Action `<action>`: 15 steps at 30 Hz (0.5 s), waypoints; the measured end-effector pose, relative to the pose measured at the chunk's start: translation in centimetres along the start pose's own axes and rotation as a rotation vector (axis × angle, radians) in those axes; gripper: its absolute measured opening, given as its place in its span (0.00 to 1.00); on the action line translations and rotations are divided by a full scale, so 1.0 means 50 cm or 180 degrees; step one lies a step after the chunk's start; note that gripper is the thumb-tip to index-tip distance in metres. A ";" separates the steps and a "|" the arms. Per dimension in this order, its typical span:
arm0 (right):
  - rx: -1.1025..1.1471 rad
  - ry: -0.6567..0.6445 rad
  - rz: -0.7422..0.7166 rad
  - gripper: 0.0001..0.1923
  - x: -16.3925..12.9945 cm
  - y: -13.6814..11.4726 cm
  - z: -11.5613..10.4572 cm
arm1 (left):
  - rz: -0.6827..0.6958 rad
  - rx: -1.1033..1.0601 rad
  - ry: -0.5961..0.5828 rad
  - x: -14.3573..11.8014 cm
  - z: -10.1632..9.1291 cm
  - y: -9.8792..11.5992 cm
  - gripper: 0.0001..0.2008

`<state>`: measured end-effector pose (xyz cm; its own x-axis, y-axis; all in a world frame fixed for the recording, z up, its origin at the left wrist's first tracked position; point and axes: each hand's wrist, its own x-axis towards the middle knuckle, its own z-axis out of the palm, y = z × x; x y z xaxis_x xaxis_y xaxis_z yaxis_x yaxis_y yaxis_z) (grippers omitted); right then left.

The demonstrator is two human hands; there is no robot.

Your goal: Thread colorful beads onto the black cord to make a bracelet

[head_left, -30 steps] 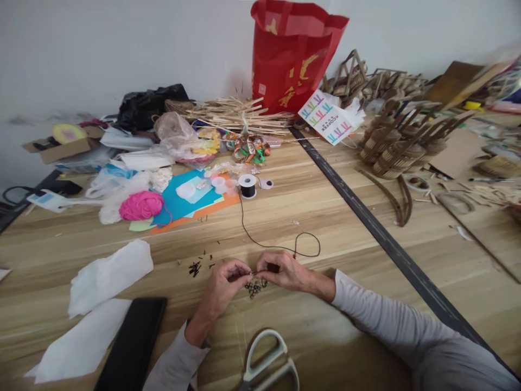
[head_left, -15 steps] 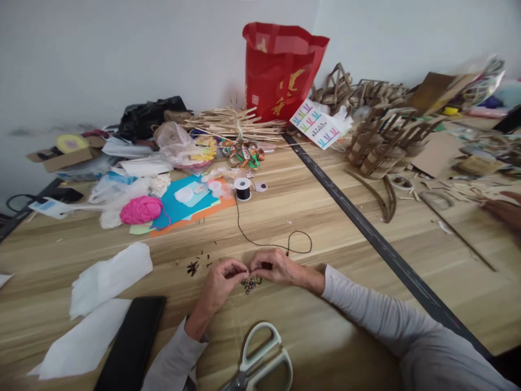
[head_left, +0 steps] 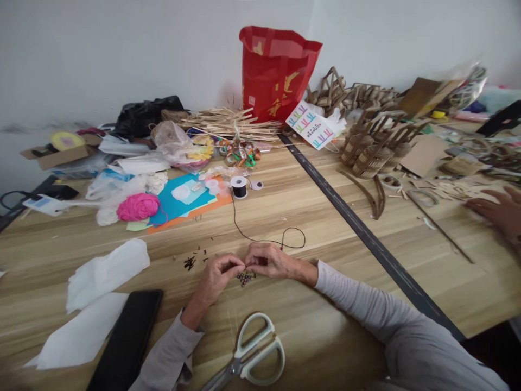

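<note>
My left hand (head_left: 215,278) and my right hand (head_left: 269,262) meet fingertip to fingertip, each in a pinch. Whatever sits between the fingertips is too small to make out. Just below them lies a small cluster of dark, shiny beads (head_left: 244,279). A thin black cord (head_left: 260,240) runs from a white spool (head_left: 239,188), makes a loop, and goes out of sight behind my right hand, with a tiny reddish bit where it reaches the hand. Short black pieces (head_left: 189,263) lie scattered left of my left hand. White-handled scissors (head_left: 260,350) rest nearer to me.
White paper sheets (head_left: 108,274) and a black flat case (head_left: 126,342) lie at left. Pink yarn (head_left: 139,207), coloured paper (head_left: 166,203) and a red bag (head_left: 279,76) stand farther back. At right are small woven baskets (head_left: 372,155), a dark strip (head_left: 366,244) and another person's hand (head_left: 499,209).
The whole view has shifted slightly. My two hands stay pinched together above the beads. At the right, the other person's hand shows more fully, its fingers spread.
</note>
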<state>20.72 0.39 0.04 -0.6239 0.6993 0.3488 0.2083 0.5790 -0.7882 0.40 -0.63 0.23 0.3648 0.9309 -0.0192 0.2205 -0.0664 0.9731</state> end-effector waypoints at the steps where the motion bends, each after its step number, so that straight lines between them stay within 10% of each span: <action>1: -0.0044 -0.0097 -0.0021 0.05 -0.001 0.000 -0.006 | 0.0008 0.0016 -0.0016 0.000 -0.001 0.001 0.05; 15: 0.0818 -0.0412 0.0882 0.17 0.005 -0.036 -0.030 | 0.0327 -0.0185 -0.0254 -0.004 -0.006 0.012 0.05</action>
<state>21.34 0.16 2.30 -0.6637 0.7463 0.0512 0.1971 0.2405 -0.9504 0.19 -0.76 0.89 0.4540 0.8886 0.0652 0.1266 -0.1368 0.9825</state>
